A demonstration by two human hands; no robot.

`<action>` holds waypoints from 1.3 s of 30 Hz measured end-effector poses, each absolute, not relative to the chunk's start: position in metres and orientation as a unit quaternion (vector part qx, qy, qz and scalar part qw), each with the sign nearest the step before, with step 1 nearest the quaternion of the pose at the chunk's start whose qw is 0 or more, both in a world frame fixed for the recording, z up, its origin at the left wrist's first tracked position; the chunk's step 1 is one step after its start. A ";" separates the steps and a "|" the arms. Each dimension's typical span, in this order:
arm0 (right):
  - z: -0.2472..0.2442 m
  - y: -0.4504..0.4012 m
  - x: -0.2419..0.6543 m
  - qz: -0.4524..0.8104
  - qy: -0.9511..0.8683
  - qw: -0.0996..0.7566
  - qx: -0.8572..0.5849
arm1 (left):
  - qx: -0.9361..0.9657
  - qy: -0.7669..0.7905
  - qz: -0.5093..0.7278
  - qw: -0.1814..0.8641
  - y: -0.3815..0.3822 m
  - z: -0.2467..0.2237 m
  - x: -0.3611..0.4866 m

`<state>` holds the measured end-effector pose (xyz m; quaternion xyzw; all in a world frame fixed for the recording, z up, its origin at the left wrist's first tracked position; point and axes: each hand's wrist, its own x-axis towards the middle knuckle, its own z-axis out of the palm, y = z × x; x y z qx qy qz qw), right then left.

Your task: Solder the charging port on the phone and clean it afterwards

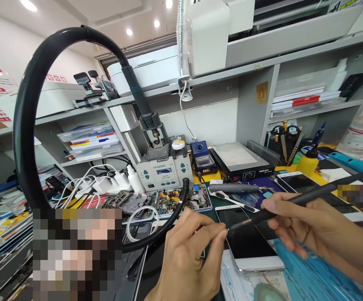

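Observation:
My left hand [194,255] is raised at the lower middle, thumb and forefinger pinched together; whatever tiny thing lies between them is too small to make out. In my right hand [306,221] is a black soldering iron [281,207], held like a pen and pointing left. Its metal tip comes close to the pinched fingertips of my left hand; whether they touch is unclear. Beneath the iron lies a white phone [259,263] with a dark screen.
A hot air station [165,171] with a thick black hose [26,104] arching over the left side stands behind. Nearby are a tray of circuit boards [184,200], a heating plate [237,159], a yellow bottle [307,163] and a white cable [131,221].

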<state>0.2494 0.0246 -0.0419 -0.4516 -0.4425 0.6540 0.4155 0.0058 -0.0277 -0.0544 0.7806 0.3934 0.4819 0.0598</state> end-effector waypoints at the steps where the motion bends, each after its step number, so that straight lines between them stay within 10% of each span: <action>1: -0.042 0.024 0.250 0.654 -0.443 0.417 -0.451 | 0.781 0.393 0.482 0.058 -0.027 -0.055 0.005; 39: -0.060 0.032 0.266 0.612 -0.458 0.394 -0.510 | 0.718 0.492 0.460 0.176 -0.027 -0.041 -0.015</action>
